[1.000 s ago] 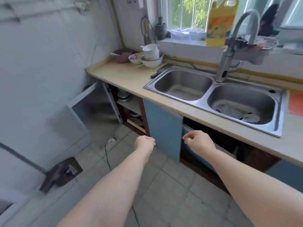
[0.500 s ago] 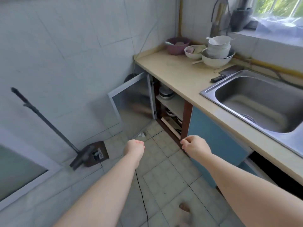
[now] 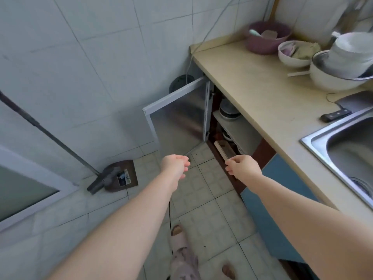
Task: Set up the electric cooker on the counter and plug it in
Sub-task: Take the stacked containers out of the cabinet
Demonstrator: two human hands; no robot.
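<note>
Since earlier frame, view swinging left and down, faucet and window going out of frame. Far left, dustpan (image 3: 121, 178) lying on floor. Left hand (image 3: 175, 164) hanging loosely curled, holding nothing. Cabinet door (image 3: 177, 116) standing open. Right hand (image 3: 243, 165) reaching, half-curled, empty. Cooker possibly dark round pot (image 3: 229, 110) on shelf; cannot tell. Likely heavy, rigid, smooth: gripping both sides. Counter (image 3: 262, 93) lying right.

Both bare forearms stretch forward and downward, side by side and apart. The left hand (image 3: 176, 165) hangs with fingers loosely curled, holding nothing. The right hand (image 3: 243, 165) does likewise, its fingertips pointing left.
</note>
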